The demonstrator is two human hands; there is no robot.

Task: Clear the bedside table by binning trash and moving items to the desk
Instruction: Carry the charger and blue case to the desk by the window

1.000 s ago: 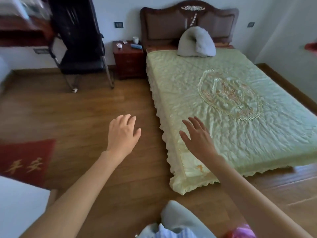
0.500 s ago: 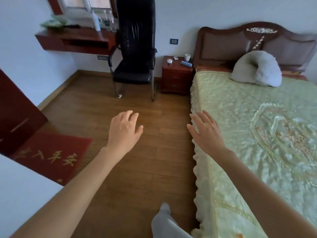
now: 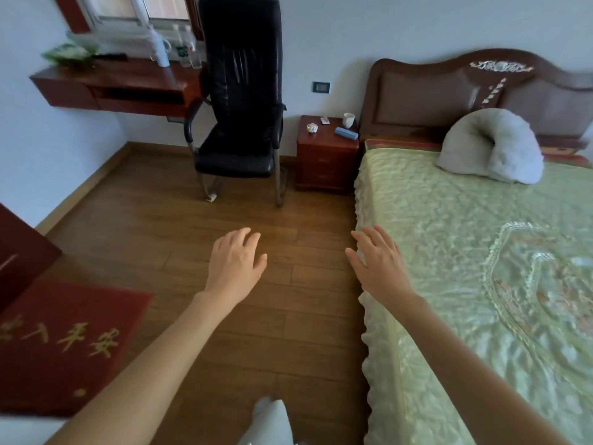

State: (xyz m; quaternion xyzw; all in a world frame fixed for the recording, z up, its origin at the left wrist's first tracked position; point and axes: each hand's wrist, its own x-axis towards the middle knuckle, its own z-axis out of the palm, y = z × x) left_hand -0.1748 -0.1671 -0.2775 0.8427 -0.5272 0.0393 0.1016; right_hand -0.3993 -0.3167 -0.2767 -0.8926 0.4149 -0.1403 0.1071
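At the upper left of the frame the window is cut off by the top edge, and the bottles below it are blurred. The green thing on the desk is too smeared to identify. On the bedside table, the crumpled white lump and the small flat item are too small to tell. The headboard runs off the right edge; the red mat off the left.
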